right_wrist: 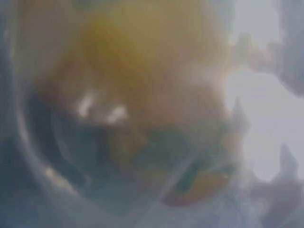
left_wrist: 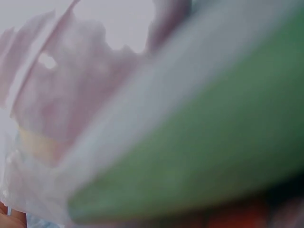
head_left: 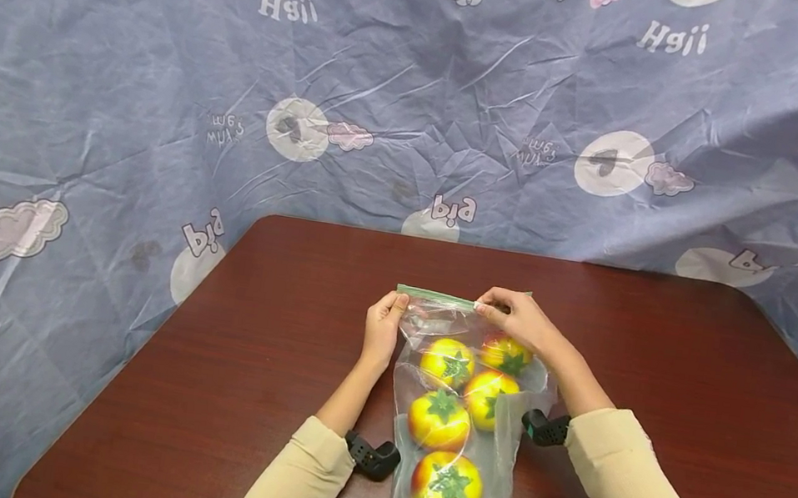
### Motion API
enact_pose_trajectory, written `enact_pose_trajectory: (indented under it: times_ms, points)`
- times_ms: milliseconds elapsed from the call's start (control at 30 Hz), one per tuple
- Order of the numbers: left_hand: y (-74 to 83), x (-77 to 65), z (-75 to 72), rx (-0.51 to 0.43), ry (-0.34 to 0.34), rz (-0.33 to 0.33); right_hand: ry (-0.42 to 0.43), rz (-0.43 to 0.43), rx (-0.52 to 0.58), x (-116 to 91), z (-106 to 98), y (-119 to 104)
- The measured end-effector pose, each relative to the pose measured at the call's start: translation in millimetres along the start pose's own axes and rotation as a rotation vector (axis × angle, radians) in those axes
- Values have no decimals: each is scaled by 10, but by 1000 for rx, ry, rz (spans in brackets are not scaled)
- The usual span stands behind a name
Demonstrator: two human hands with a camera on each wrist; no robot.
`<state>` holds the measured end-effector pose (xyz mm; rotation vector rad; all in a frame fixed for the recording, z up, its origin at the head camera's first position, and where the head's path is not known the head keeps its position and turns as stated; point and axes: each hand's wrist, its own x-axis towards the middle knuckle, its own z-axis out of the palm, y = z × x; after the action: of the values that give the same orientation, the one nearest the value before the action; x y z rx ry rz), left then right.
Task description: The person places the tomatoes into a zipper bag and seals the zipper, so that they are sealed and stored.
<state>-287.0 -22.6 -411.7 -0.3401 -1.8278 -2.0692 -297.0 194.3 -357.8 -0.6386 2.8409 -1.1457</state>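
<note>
A clear zip bag [head_left: 501,473] with a green strip [head_left: 438,296] along its top lies on the table. Inside are several round yellow-and-red fruits [head_left: 439,420] with green star-shaped leaf tops, like tomatoes. My left hand [head_left: 380,332] pinches the bag's upper left corner, thumb on the near face. Farther right, my right hand [head_left: 521,322] pinches the green strip between thumb and fingers, above the upper right fruit [head_left: 502,352]. Blurred in the left wrist view, the green strip [left_wrist: 199,152] runs slantwise across. A fruit [right_wrist: 142,71] shows hazily through film in the right wrist view.
The bag is on a dark reddish-brown table [head_left: 265,349]. Behind it hangs a blue-grey patterned cloth [head_left: 404,98]. Black wrist devices [head_left: 375,458] sit at both wrists, close to the bag's sides.
</note>
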Motion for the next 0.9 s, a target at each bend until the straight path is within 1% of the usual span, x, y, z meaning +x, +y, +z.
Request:
enact_pose_trajectory:
  times_ms: [67,133,200,300,400,567,667,733,800,900]
  points:
    - [7,1,-1,31,-6,12,-42,-1,14,0,-1,-15]
    - [9,7,0,31,-8,17,-67,-7,17,3,1,-36]
    - [9,13,1,16,-6,12,-72,-4,23,4,4,-49]
    - [1,14,3,-26,-2,-15,-50,2,37,-1,13,-52]
    - [-5,6,-1,-57,-10,-38,-39,11,89,-14,25,-40]
    - [-2,2,4,-36,0,-21,-13,21,152,-15,37,-10]
    - [13,-3,19,-27,11,-25,4,31,156,-8,55,-3]
    - [18,-7,30,-43,5,-41,14,35,157,-7,73,-3]
    - [25,-9,41,-61,-1,-48,31,18,146,-6,94,0]
    - [29,-8,51,-54,-10,-33,73,8,119,-9,122,-4]
